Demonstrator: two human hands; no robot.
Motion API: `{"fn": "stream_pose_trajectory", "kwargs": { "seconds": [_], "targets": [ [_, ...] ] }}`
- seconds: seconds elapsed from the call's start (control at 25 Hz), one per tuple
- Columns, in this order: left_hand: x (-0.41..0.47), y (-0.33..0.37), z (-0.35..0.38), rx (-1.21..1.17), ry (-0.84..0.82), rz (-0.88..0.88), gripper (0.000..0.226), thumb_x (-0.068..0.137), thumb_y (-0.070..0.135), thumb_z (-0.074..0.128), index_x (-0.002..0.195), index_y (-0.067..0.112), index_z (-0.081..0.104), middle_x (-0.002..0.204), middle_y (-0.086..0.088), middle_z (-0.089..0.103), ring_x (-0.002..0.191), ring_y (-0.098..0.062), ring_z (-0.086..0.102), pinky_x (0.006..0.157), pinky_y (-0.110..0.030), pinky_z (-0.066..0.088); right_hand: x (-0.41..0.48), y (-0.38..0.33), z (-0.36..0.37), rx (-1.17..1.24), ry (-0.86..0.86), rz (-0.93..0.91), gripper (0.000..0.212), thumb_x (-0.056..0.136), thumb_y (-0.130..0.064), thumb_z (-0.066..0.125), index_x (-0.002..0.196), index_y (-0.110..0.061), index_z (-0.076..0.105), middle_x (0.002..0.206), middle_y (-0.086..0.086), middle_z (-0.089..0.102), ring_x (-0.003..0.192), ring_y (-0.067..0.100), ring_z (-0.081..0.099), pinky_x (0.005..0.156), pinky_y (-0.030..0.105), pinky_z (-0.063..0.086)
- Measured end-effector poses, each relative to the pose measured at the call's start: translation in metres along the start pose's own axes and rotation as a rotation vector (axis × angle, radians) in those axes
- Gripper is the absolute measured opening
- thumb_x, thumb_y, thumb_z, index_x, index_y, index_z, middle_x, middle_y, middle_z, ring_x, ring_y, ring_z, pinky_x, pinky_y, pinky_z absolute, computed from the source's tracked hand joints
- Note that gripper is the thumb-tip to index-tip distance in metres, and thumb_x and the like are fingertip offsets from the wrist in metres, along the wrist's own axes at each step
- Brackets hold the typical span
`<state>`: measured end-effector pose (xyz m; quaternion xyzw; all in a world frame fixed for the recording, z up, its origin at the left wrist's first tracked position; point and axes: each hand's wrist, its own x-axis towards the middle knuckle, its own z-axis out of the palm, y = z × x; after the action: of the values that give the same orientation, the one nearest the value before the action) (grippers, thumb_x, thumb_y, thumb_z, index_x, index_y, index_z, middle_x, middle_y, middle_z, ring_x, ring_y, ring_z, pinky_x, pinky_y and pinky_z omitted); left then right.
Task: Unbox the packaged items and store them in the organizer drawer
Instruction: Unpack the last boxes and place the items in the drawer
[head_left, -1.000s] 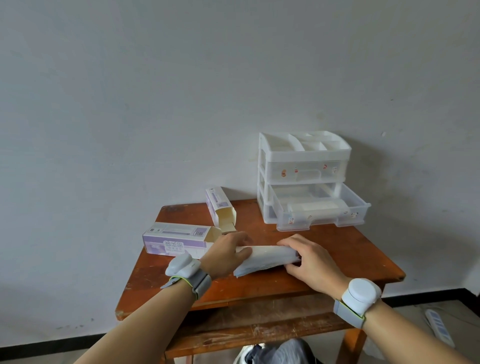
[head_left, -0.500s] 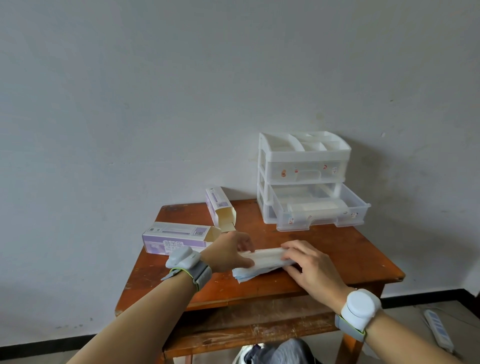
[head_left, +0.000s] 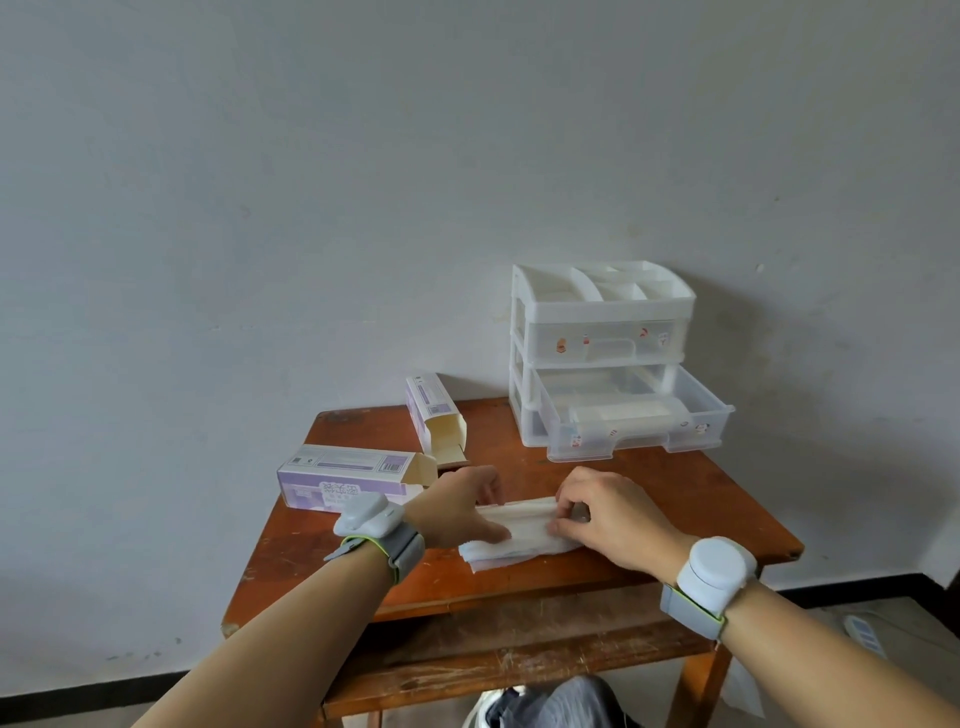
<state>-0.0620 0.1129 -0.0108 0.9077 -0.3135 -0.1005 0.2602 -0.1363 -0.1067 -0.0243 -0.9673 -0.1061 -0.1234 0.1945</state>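
Note:
A flat stack of white packets (head_left: 511, 540) lies on the wooden table (head_left: 675, 499) near its front edge. My left hand (head_left: 457, 512) grips the stack's left end and my right hand (head_left: 608, 517) pinches its right end. Behind, at the back right, stands a white plastic organizer (head_left: 602, 306) with its lower drawer (head_left: 639, 423) pulled out; pale packets lie inside it. Two opened purple-and-white boxes rest to the left: one lying flat (head_left: 348, 475), one farther back with its open end toward me (head_left: 434, 418).
The table stands against a plain grey wall. A white power strip (head_left: 865, 631) lies on the floor at the right. My knee and a shoe (head_left: 545, 704) show below the table's front rail.
The stack has been lowered flat onto the table and shifted slightly left. My right hand moved up onto its right end and now pinches it; the left hand stays on the left end.

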Motion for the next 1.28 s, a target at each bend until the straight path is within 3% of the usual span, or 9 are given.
{"fn": "stream_pose_trajectory", "kwargs": {
  "seconds": [0.2, 0.36, 0.52, 0.64, 0.72, 0.92, 1.04, 1.12, 1.28],
  "targets": [
    [-0.005, 0.003, 0.013, 0.098, 0.066, 0.079, 0.028, 0.076, 0.031, 0.074, 0.091, 0.028, 0.051, 0.101, 0.003, 0.055, 0.09, -0.017, 0.052, 0.078, -0.027, 0.048, 0.004, 0.0, -0.002, 0.197, -0.013, 0.078, 0.029, 0.081, -0.052, 0.069, 0.105, -0.037, 0.061, 0.108, -0.022, 0.059, 0.099, 0.002, 0.056, 0.083, 0.023, 0.048],
    [-0.007, 0.006, 0.019, 0.158, 0.102, 0.105, 0.027, 0.077, 0.032, 0.072, 0.088, 0.032, 0.048, 0.1, 0.006, 0.046, 0.09, -0.016, 0.05, 0.076, -0.023, 0.047, 0.013, 0.003, -0.004, 0.292, -0.148, 0.122, 0.018, 0.082, -0.044, 0.072, 0.093, -0.036, 0.06, 0.102, -0.012, 0.06, 0.095, 0.007, 0.056, 0.078, 0.023, 0.044],
    [-0.01, 0.003, 0.017, 0.035, 0.071, 0.049, 0.037, 0.075, 0.043, 0.074, 0.097, 0.032, 0.047, 0.103, 0.008, 0.049, 0.094, -0.012, 0.052, 0.078, -0.016, 0.048, 0.016, 0.005, -0.011, 0.255, -0.286, 0.131, 0.048, 0.076, -0.044, 0.079, 0.117, -0.031, 0.058, 0.106, -0.013, 0.058, 0.099, 0.009, 0.057, 0.084, 0.024, 0.047],
    [-0.01, 0.0, 0.013, -0.047, 0.019, 0.004, 0.04, 0.076, 0.041, 0.075, 0.105, 0.029, 0.05, 0.105, 0.009, 0.056, 0.095, -0.011, 0.058, 0.076, -0.016, 0.051, 0.015, 0.0, -0.012, 0.149, -0.342, 0.082, 0.036, 0.074, -0.047, 0.079, 0.103, -0.031, 0.065, 0.097, -0.014, 0.059, 0.088, 0.01, 0.059, 0.071, 0.02, 0.047],
    [-0.009, 0.0, 0.014, 0.001, -0.001, 0.005, 0.037, 0.076, 0.036, 0.076, 0.106, 0.024, 0.056, 0.103, 0.006, 0.06, 0.095, -0.012, 0.06, 0.079, -0.02, 0.054, 0.011, -0.004, -0.012, 0.112, -0.328, 0.069, 0.029, 0.073, -0.047, 0.078, 0.092, -0.036, 0.059, 0.093, -0.013, 0.059, 0.083, 0.008, 0.058, 0.067, 0.02, 0.045],
    [-0.004, 0.004, 0.016, 0.063, -0.045, -0.003, 0.032, 0.074, 0.032, 0.078, 0.1, 0.021, 0.062, 0.092, 0.007, 0.06, 0.086, -0.013, 0.061, 0.071, -0.019, 0.051, -0.001, -0.011, -0.007, 0.087, -0.263, 0.043, 0.028, 0.076, -0.045, 0.072, 0.096, -0.04, 0.053, 0.096, -0.013, 0.061, 0.083, 0.006, 0.058, 0.064, 0.02, 0.043],
    [-0.003, 0.007, 0.016, 0.067, -0.071, -0.023, 0.035, 0.075, 0.031, 0.077, 0.104, 0.02, 0.061, 0.1, 0.003, 0.063, 0.092, -0.016, 0.062, 0.078, -0.023, 0.053, -0.005, -0.012, -0.007, 0.152, -0.195, 0.028, 0.025, 0.078, -0.035, 0.074, 0.095, -0.038, 0.055, 0.094, -0.014, 0.062, 0.083, 0.004, 0.059, 0.065, 0.019, 0.043],
    [-0.006, 0.009, 0.011, 0.01, -0.055, 0.001, 0.029, 0.077, 0.031, 0.075, 0.099, 0.02, 0.059, 0.097, 0.002, 0.063, 0.089, -0.016, 0.062, 0.078, -0.024, 0.053, -0.005, -0.011, -0.012, 0.252, -0.118, 0.035, 0.023, 0.076, -0.032, 0.077, 0.092, -0.034, 0.061, 0.091, -0.012, 0.065, 0.081, 0.005, 0.061, 0.069, 0.025, 0.05],
    [-0.01, 0.026, -0.017, -0.121, 0.063, 0.06, 0.023, 0.074, 0.031, 0.079, 0.078, 0.024, 0.058, 0.075, 0.005, 0.06, 0.063, -0.009, 0.057, 0.054, -0.019, 0.045, 0.001, -0.006, -0.038, 0.639, -0.032, 0.096, 0.025, 0.074, -0.028, 0.083, 0.095, -0.03, 0.069, 0.087, -0.004, 0.072, 0.079, 0.011, 0.068, 0.066, 0.022, 0.053]
  ]
}}
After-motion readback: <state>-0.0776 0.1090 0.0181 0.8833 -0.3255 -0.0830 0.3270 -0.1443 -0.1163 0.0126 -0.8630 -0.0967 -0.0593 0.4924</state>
